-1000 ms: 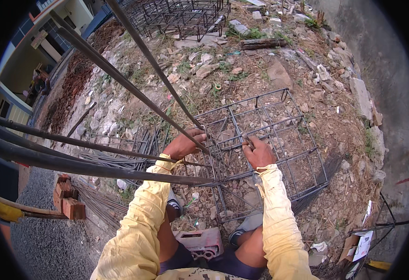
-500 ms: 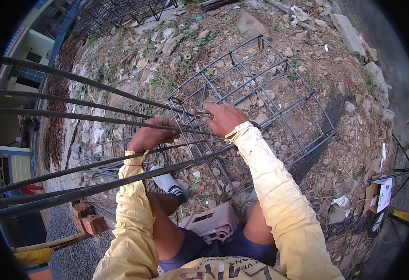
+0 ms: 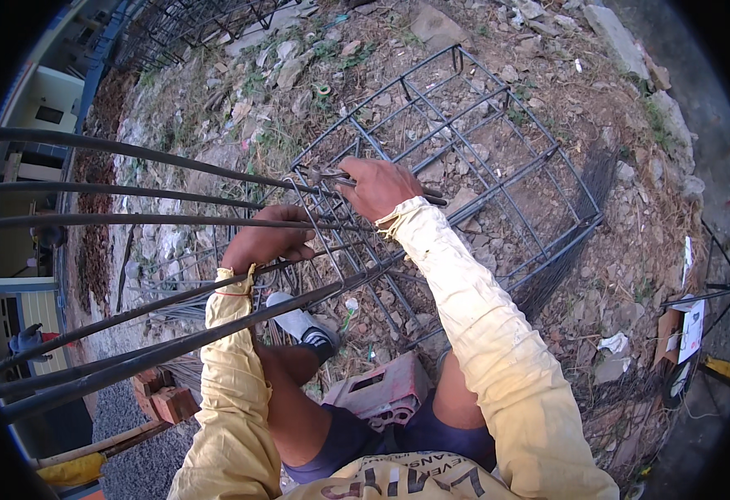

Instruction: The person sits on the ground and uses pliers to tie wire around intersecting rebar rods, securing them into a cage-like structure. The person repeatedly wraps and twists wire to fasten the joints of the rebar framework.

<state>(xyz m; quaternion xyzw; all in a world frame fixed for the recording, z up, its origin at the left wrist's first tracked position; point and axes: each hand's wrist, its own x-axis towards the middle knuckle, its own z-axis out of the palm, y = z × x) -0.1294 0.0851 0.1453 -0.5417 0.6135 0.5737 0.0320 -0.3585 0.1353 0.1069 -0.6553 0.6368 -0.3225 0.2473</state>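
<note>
My right hand (image 3: 380, 187) is closed on a pair of pincers (image 3: 323, 177). The jaws point left, by the corner of a square steel stirrup (image 3: 325, 225), and the handles stick out past my palm. Long dark rebar rods (image 3: 156, 158) run from the left into a cage of bent stirrups (image 3: 456, 142). My left hand (image 3: 269, 240) is lower and to the left among the rods, fingers curled beside the stirrup. One rod crosses over this hand, and what its fingers pinch is hidden.
I sit over a dusty reddish plastic crate (image 3: 381, 387) on rubble ground. A bundle of thin rods (image 3: 569, 242) lies right of the cage. Red bricks (image 3: 165, 400) and dark gravel (image 3: 140, 458) are at lower left. An open carton (image 3: 680, 333) stands at right.
My right hand has moved up and left with the pincers, bringing the jaws nearer the stirrup's upper corner. My left hand has shifted slightly left. The whole view has tilted a little.
</note>
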